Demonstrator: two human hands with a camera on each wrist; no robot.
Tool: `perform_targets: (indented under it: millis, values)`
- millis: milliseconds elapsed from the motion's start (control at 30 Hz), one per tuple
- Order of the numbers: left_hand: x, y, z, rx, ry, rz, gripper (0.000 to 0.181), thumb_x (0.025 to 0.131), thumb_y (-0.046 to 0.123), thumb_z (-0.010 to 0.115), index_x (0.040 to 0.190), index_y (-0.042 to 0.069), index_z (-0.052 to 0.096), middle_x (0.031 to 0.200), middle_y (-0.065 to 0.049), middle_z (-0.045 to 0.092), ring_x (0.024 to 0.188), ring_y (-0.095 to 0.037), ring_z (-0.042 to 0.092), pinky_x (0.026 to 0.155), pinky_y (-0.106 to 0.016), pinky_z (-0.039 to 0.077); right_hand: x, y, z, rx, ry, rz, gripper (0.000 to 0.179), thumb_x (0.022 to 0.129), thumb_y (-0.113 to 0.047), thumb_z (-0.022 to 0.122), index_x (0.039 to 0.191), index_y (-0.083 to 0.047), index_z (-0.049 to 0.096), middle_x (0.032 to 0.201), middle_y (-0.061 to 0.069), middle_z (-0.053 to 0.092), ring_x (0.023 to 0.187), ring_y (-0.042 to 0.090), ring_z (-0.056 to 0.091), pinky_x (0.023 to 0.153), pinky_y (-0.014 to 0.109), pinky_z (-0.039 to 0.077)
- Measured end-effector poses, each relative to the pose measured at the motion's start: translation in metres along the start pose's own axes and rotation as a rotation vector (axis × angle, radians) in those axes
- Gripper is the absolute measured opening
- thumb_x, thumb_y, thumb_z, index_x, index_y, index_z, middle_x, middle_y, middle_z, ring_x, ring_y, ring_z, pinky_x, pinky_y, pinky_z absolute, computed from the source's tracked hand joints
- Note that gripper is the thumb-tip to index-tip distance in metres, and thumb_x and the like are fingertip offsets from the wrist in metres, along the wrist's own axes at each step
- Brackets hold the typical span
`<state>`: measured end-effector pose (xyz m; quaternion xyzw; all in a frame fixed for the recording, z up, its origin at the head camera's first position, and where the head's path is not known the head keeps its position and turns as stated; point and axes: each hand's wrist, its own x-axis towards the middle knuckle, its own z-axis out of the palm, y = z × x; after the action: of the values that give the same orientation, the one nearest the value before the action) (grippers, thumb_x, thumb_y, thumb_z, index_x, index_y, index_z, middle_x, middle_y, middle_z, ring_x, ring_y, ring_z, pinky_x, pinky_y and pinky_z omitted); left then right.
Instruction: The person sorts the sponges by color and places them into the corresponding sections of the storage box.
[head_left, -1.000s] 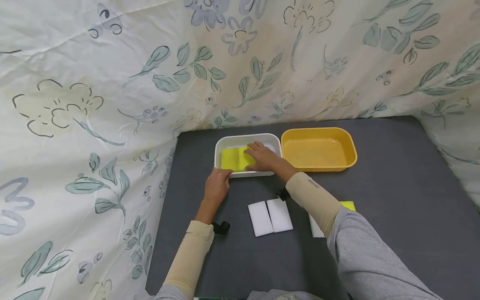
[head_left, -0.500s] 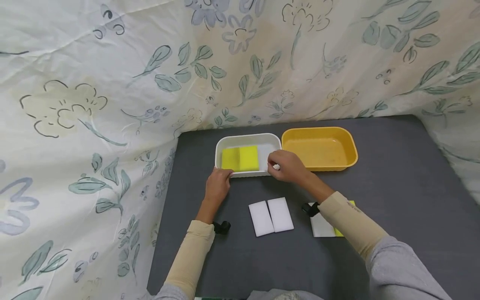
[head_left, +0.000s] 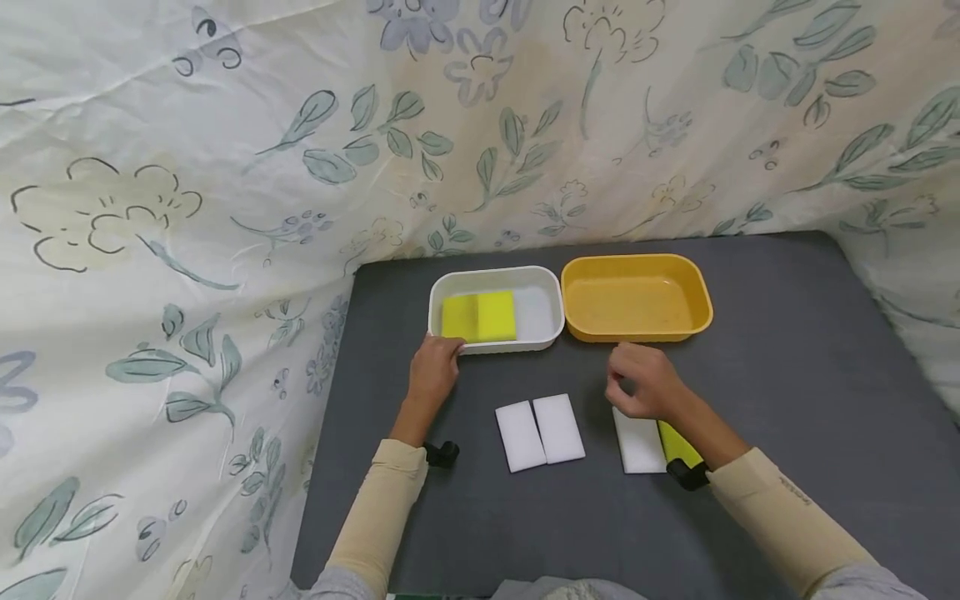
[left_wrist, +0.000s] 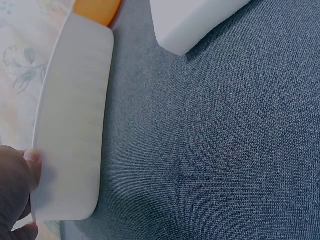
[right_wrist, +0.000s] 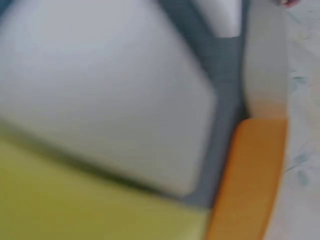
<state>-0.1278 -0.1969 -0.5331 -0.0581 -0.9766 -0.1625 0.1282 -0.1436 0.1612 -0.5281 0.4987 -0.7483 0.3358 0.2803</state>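
My left hand (head_left: 435,371) pinches the front left corner of a white tray (head_left: 536,315); in the left wrist view its thumb lies against the tray's outer wall (left_wrist: 75,120). Inside the tray, two yellow sponges (head_left: 497,316) lie side by side at the left. My right hand (head_left: 645,382), loosely curled with nothing visible in it, is above a white sponge (head_left: 640,446) and a yellow sponge (head_left: 677,443) on the table. Both sponges look blurred and close in the right wrist view, where the right hand does not show.
A yellow-orange tray (head_left: 637,302) with nothing in it stands against the white tray's right side. Two white sponges (head_left: 521,436) lie next to each other at mid-table. Behind the dark table (head_left: 810,375) hangs a floral curtain (head_left: 510,167).
My right hand has left the sponges in the white tray and moved right and toward me, over the sponges on the table. My left hand has stayed on the tray's corner.
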Motion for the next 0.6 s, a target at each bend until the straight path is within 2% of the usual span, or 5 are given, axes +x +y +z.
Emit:
perform_targets:
  millis: [233,333,400,467,600]
  values:
    - [0.001,0.0,-0.003,-0.012,-0.015,0.015,0.015,0.095,0.013,0.069,0.106,0.007,0.078,0.095,-0.008,0.075,0.09,-0.027,0.068,0.101,-0.05,0.046,-0.041,-0.018,-0.016,-0.014,0.121,-0.029,0.02,0.084,-0.012,0.051,0.065,-0.013,0.051,0.063,-0.005,0.04,0.057,0.005,0.032,0.049,0.019,0.025]
    - [0.0,-0.001,-0.002,-0.007,-0.005,0.01,0.014,0.095,0.012,0.069,0.105,0.007,0.078,0.094,-0.008,0.074,0.09,-0.027,0.069,0.103,-0.05,0.044,-0.063,-0.024,-0.024,-0.029,0.132,-0.019,0.023,0.089,-0.015,0.053,0.067,-0.009,0.057,0.068,0.0,0.05,0.058,0.012,0.041,0.05,0.023,0.033]
    - [0.0,-0.002,-0.002,0.001,0.004,0.003,0.013,0.095,0.012,0.069,0.104,0.008,0.078,0.094,-0.008,0.075,0.091,-0.027,0.069,0.104,-0.05,0.044,-0.08,-0.026,-0.028,-0.048,0.119,0.008,0.026,0.092,-0.02,0.054,0.073,-0.005,0.064,0.076,0.008,0.06,0.065,0.021,0.051,0.06,0.027,0.041]
    - [0.0,-0.003,-0.002,0.006,0.01,-0.001,0.013,0.095,0.012,0.069,0.104,0.008,0.078,0.094,-0.008,0.075,0.092,-0.028,0.068,0.104,-0.05,0.044,-0.098,-0.028,-0.032,-0.067,0.088,0.056,0.032,0.095,-0.027,0.055,0.082,-0.001,0.07,0.09,0.017,0.065,0.077,0.031,0.057,0.079,0.03,0.046]
    - [0.0,-0.003,-0.002,-0.001,0.008,0.005,0.014,0.095,0.012,0.07,0.105,0.007,0.078,0.096,-0.008,0.075,0.092,-0.028,0.068,0.102,-0.05,0.045,-0.128,-0.035,-0.04,-0.105,-0.017,0.192,0.05,0.097,-0.045,0.054,0.104,0.001,0.072,0.115,0.026,0.063,0.104,0.038,0.056,0.108,0.024,0.027]
